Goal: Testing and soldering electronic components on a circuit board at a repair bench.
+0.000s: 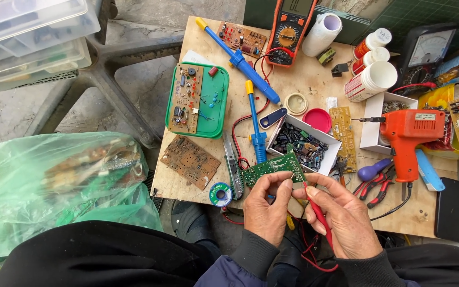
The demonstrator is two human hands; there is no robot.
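Note:
My left hand [265, 208] pinches the lower edge of a small green circuit board [272, 167] above the table's front edge. My right hand [343, 215] grips a red meter probe [319, 215] like a pen, its tip touching the board's right end. The probe's red lead [314, 260] loops down toward my lap. Right behind the board stands a white box of small capacitors [304, 144].
On the wooden table [304, 85] lie two blue desoldering pumps [240, 61], a green tray with a brown board [208, 101], an orange multimeter [288, 29], an orange soldering gun [410, 133], a solder spool [220, 194], pliers [378, 191] and white jars [370, 79]. A green plastic bag [54, 186] sits at left.

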